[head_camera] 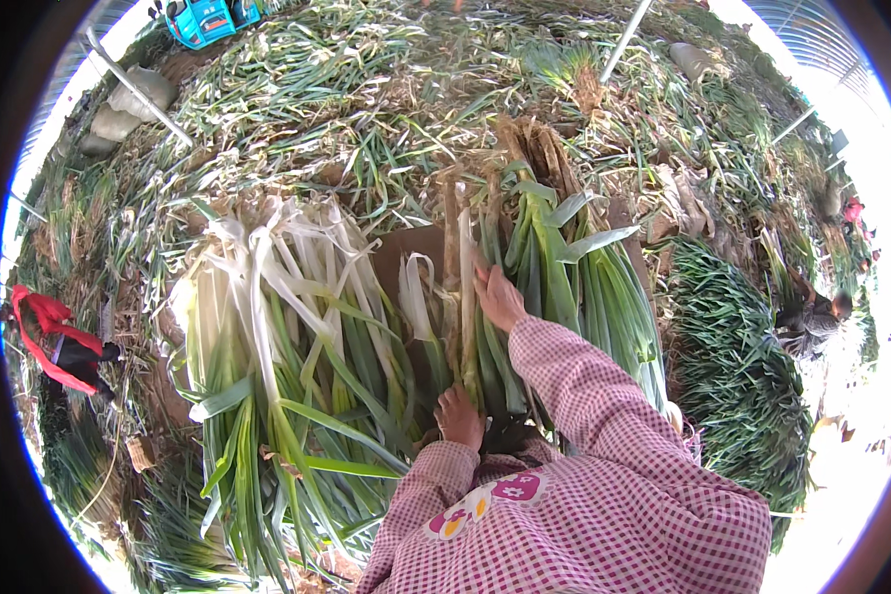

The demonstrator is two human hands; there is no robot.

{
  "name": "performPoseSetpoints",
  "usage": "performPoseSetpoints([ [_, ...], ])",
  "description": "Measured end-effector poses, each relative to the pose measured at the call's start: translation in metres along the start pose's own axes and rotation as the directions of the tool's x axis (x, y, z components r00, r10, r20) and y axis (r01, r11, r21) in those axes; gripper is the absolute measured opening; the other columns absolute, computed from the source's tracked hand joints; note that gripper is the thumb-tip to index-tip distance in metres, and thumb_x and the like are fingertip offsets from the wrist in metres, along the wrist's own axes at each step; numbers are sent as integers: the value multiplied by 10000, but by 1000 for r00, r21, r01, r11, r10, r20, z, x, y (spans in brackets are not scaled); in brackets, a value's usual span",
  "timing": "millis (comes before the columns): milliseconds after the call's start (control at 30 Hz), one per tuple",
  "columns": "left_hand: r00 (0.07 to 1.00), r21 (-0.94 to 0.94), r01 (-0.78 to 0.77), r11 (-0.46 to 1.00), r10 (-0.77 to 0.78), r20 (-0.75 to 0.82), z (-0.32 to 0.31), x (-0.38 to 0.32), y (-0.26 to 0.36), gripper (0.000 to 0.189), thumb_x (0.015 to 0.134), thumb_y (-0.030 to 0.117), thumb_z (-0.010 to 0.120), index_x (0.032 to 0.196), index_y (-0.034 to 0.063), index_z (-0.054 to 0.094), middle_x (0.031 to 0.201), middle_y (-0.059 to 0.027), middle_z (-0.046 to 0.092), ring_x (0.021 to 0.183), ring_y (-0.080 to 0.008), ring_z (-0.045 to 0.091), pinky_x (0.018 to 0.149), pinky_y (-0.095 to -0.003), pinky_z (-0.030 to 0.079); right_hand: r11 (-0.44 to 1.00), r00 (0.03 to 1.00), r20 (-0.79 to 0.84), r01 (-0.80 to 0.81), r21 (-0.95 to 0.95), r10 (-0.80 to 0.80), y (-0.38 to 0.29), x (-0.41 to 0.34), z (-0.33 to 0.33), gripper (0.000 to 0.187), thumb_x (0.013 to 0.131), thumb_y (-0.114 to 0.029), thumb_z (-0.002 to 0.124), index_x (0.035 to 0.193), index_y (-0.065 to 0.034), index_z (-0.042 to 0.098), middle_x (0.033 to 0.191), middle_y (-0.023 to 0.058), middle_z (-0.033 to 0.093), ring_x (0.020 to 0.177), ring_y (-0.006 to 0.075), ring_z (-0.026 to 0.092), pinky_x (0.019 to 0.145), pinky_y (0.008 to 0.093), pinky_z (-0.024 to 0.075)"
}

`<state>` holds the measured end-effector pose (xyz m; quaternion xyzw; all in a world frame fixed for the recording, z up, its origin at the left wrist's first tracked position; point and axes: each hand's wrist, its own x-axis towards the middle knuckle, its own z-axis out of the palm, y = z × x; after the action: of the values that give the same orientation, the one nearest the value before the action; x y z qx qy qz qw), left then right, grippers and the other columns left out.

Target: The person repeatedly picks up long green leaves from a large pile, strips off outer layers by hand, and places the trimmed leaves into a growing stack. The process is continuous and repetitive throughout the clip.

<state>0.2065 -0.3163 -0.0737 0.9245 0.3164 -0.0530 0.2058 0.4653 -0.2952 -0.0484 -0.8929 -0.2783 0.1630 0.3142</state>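
A large green onion [467, 289] lies lengthwise before me, its pale stalk pointing away and its leaves towards my body. Close to my chest, my left hand [460, 417] is curled around the leafy part of that onion. Farther up, my right hand [501, 297] rests its fingertips against the pale stalk from the right; whether they pinch it cannot be made out. Beside it runs another onion with a brown, dry-skinned stalk [451, 237]. To the left is a heap of onions with white stalks [289, 275]. On the right lies a pile with earthy roots [542, 148] and green leaves [609, 297].
Under the onions shows a brown board-like surface [408, 245]. Loose leaves [326, 89] litter the ground beyond. A dense onion stack [735, 386] stands at the right. One person in red [51, 338] is at the left, another person [813, 315] at the right. A blue vehicle [207, 21] is far off.
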Motion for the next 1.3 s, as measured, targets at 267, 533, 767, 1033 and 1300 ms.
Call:
performPoseSetpoints([
  [267, 987, -192, 144, 971, -128, 94, -5, 11, -1, 794, 681, 162, 790, 1348, -43, 410, 1199, -208, 521, 1130, -402, 538, 894, -457, 511, 995, 989, 142, 18, 94, -32, 18, -62, -13, 370, 1007, -331, 504, 1042, 26, 412, 887, 336, 606, 907, 513, 609, 741, 540, 463],
  [533, 975, -959, 223, 174, -38, 220, -44, 38, -50, 640, 767, 100, 717, 1344, -75, 501, 1184, -147, 634, 1051, -241, 618, 937, -347, 483, 987, 915, 397, -123, 107, 71, 22, -249, -63, 394, 983, -354, 563, 1085, 1, 424, 905, 322, 617, 895, 508, 612, 741, 538, 468],
  [767, 925, -932, 363, -9, -121, 361, -41, 55, -61, 471, 916, 195, 704, 1288, -58, 565, 1155, -124, 654, 1026, -206, 627, 889, -341, 499, 992, 930, 366, -76, 104, 33, 13, -272, -50, 428, 974, -365, 570, 1200, -22, 447, 1057, 293, 630, 976, 469, 620, 808, 519, 486],
  [1033, 912, -918, 381, 108, -210, 353, -32, 56, -71, 423, 932, 251, 632, 1226, -52, 620, 1073, -132, 680, 939, -204, 635, 831, -322, 499, 996, 950, 309, 15, 86, -41, 6, -270, -38, 371, 973, -342, 587, 1115, -26, 454, 1056, 277, 632, 980, 470, 607, 797, 504, 490],
  [1300, 813, -813, 582, 14, -55, 580, -72, 57, -51, 495, 917, 379, 645, 1216, -14, 617, 963, -101, 655, 762, -194, 625, 663, -346, 516, 997, 993, 102, 49, 67, -55, 3, -167, 7, 337, 988, -323, 554, 1044, -22, 415, 971, 273, 627, 921, 473, 611, 736, 523, 479],
])
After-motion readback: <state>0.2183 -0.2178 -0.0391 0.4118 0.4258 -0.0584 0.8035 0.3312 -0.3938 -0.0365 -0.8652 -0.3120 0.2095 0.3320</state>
